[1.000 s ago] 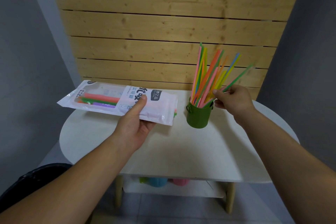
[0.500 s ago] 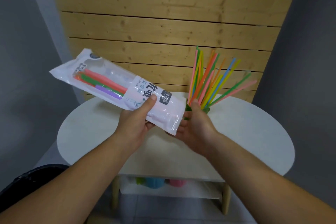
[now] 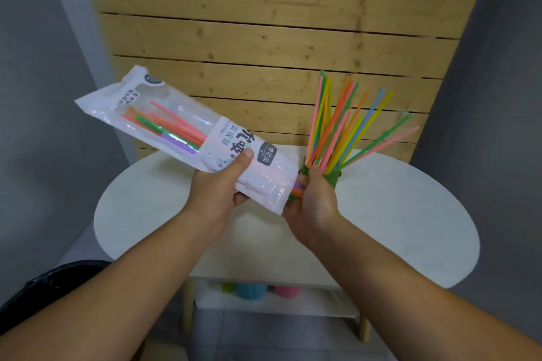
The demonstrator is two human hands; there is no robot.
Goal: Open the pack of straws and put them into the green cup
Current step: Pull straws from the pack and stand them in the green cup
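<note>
My left hand (image 3: 218, 190) grips a white and clear plastic pack of straws (image 3: 187, 138) around its lower part and holds it tilted, upper end to the left, above the table. Orange, green and purple straws show through its window. My right hand (image 3: 315, 202) sits at the pack's lower open end, fingers closed around straw tips (image 3: 296, 191) that poke out. Just behind that hand stands the green cup (image 3: 333, 179), mostly hidden, with several colourful straws (image 3: 346, 126) fanning up and to the right.
The round white table (image 3: 410, 214) stands against a wooden slat wall (image 3: 264, 38). A lower shelf (image 3: 264, 302) holds blue, pink and green objects. Grey walls close in on both sides. A dark object (image 3: 44, 287) lies at lower left.
My left hand lifted the pack off the table and tilted it. My right hand left the straws in the cup and came to the pack's lower end, closing on the straw tips.
</note>
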